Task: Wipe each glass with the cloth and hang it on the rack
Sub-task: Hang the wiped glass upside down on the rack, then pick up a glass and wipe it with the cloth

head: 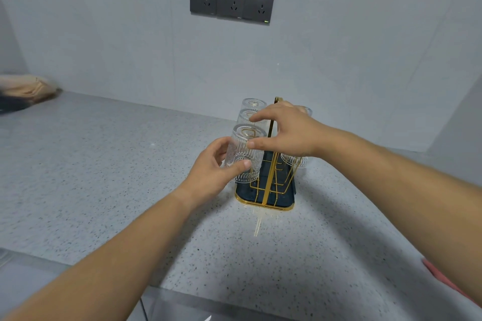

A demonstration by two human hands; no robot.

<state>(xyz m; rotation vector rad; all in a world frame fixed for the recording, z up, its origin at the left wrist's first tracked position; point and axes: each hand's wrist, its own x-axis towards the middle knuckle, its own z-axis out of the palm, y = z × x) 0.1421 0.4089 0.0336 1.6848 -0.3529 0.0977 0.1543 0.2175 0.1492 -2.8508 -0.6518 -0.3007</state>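
The left hand (211, 164) grips an upside-down glass (242, 155) on the rack's (268, 177) near left peg; the right hand (284, 133), fingers spread, touches its top, holding nothing.

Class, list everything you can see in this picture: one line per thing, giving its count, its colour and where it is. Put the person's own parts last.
Ribbed glasses: at least four, clear, upside down on the rack; nearest glass on the rack's left side.
Rack: one, gold wire, on the counter near the wall.
Tray: one, dark blue, under the rack.
Counter: one, grey speckled.
Wall sockets: three, dark grey, on the wall above the rack.
Cloth: one, pink, at the right edge, mostly hidden by the right forearm.
Beige bundle: one, blurred, far left by the wall.
Left hand: grips the nearest glass.
Right hand: fingers spread, fingertips touching the glasses.
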